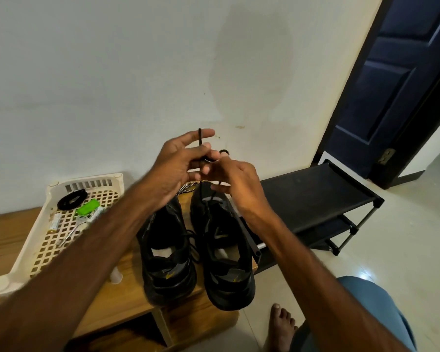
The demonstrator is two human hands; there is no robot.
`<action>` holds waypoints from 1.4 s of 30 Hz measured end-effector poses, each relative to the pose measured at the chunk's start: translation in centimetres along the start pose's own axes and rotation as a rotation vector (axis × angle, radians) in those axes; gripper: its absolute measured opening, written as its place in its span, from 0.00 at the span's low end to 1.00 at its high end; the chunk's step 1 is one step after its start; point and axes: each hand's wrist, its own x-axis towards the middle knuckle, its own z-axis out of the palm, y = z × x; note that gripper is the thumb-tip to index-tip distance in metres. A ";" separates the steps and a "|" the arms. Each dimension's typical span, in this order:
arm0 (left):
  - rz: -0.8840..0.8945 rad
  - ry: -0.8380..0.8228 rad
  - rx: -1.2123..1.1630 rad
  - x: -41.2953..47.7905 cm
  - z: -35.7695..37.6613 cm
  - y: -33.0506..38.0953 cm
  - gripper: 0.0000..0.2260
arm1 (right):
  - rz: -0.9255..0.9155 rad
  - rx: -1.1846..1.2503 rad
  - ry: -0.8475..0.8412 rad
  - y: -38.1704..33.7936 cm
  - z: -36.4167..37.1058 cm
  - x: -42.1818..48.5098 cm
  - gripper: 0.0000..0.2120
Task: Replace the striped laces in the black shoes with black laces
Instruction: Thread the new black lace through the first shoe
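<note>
Bare forearms reach in from the bottom edge, the left one nearest and crossing the right side of a cream lattice tray (18,270) that sits just left of the black shoes (168,262) on the same wooden bench (127,298). At the tray's far end lie a coiled black lace (72,199) and a small green object (87,207), both well left of the shoes. The person's left hand (178,168) hovers above the shoes' toes, thumb and fingers pinching the black lace (200,138), whose tip stands up past the forefinger. A striped lace (186,188) lies bunched just behind the toes, partly hidden under that hand. The shoes stand side by side, heels toward the person, and the held lace drops into the front eyelets of the right shoe (226,262). The right hand (236,184), above that shoe's toe, has its fingers curled with a loop of the same lace over one fingertip. Right of the shoes stands a low black shoe rack (315,194), and a bare foot (281,326) rests on the floor near the right shoe's heel.
</note>
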 end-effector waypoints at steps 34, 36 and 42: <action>-0.231 0.051 0.892 0.8 -3.5 -5.4 0.07 | 0.071 -1.094 -0.174 3.8 0.1 2.4 0.09; -0.324 -0.062 0.966 0.4 -2.5 -6.1 0.12 | 0.073 -1.107 -0.160 3.9 0.3 2.7 0.07; -0.281 -0.028 1.125 -0.2 -0.2 -7.1 0.16 | 0.209 -0.747 -0.061 4.4 -2.0 3.0 0.06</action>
